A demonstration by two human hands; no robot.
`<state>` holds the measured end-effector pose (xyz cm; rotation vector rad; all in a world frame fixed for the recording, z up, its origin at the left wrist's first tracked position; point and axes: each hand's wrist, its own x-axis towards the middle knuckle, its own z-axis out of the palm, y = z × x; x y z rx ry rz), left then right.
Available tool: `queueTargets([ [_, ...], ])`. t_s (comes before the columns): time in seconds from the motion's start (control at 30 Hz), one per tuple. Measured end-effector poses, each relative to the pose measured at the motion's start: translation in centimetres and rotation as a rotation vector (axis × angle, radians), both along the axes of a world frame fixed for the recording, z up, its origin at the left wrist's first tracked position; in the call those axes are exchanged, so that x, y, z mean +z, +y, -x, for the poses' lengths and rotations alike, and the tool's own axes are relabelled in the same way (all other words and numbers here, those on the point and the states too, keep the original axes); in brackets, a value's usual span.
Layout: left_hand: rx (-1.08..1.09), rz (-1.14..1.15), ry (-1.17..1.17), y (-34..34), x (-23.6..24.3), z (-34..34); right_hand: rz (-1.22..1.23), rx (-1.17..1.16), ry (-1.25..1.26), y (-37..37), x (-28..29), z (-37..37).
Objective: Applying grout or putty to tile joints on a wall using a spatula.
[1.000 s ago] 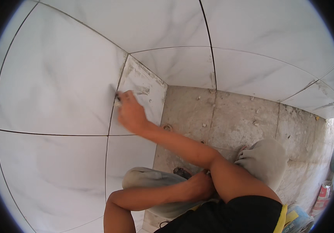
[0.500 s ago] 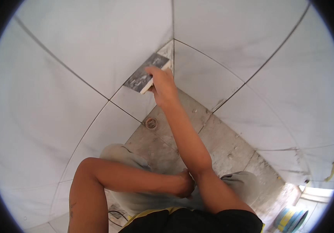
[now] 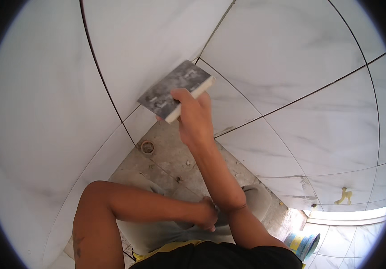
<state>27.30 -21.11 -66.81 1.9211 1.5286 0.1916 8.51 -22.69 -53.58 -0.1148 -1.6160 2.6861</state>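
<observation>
My right hand [image 3: 195, 114] grips a wide putty knife [image 3: 172, 92] by its pale grip edge, thumb pressed on the smeared dark grey metal blade. The knife is held by the inner corner where two white marbled tile walls [image 3: 291, 49] meet, just above the floor; whether its far edge touches the left wall I cannot tell. My left hand [image 3: 206, 215] is curled closed beside my right elbow, over my lap, and nothing shows in it.
A small round ring-like thing [image 3: 147, 147] lies on the dusty grey floor [image 3: 166, 154] by the left wall, with crumbs of debris around. A yellowish pipe fitting [image 3: 344, 196] sticks out of the right wall. A blue and yellow bucket-like container [image 3: 303, 244] stands at lower right.
My view has turned to the right. The putty knife has shifted slightly right and its blade now faces me more fully. My left hand stays curled by the right elbow.
</observation>
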Motion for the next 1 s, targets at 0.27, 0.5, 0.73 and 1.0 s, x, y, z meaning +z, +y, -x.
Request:
queueTargets([
  [0.27,0.206,-0.218,-0.073,-1.4,0.3,-0.1,-0.190,-0.096,-0.028,0.3,-2.0,2.7],
  [0.5,0.033,0.019,-0.058,-1.7,4.5,1.9,-0.101,-0.104,-0.152,1.2,-0.7,3.4],
  [0.73,0.049,-0.007,-0.058,-1.2,4.8,1.7,-0.111,-0.110,-0.202,3.2,-2.4,5.8],
  [1.0,0.035,-0.069,-0.110,-1.1,4.5,2.3,-0.140,-0.128,-0.148,5.5,-2.1,7.1],
])
